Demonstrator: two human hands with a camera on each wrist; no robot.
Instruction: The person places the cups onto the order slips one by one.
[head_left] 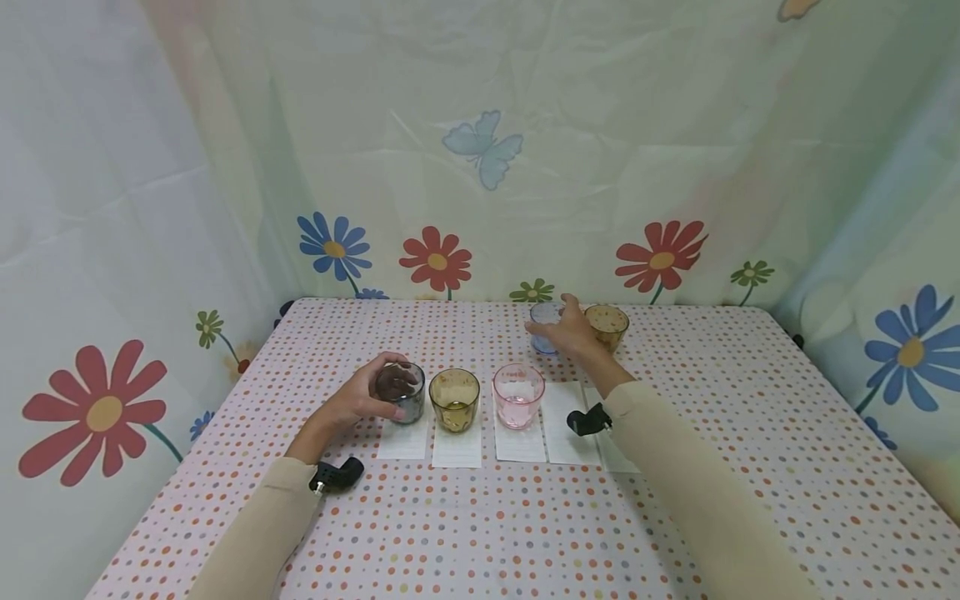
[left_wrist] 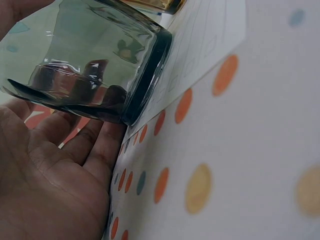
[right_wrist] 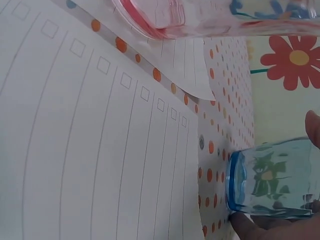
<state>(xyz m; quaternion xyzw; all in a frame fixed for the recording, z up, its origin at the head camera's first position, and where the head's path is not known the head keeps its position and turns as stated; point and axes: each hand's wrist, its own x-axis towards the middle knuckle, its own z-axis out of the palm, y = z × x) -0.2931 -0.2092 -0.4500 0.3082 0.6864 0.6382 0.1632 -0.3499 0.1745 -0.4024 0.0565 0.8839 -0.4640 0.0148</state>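
Head view: left grip [head_left: 358,400] was curled round the smoky-grey glass tumbler [head_left: 410,403], right grip [head_left: 574,333] round the blue tumbler [head_left: 546,313]; both were judged stiff, slick, breakable, best held mid-wall.

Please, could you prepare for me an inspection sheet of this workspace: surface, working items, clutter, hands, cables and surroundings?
Surface: dotted tablecloth, with lined paper sheets laid side by side on it.
Job's things: grey glass, front amber glass and pink glass in a row at the sheets; blue glass and rear amber glass farther back.
Clutter: nothing seen.
Hands: left hand grips the grey glass; right hand grips the blue glass; a black wrist device on each arm.
Cables: nothing seen.
Surroundings: backdrop printed with flowers and butterflies, behind and at both sides.
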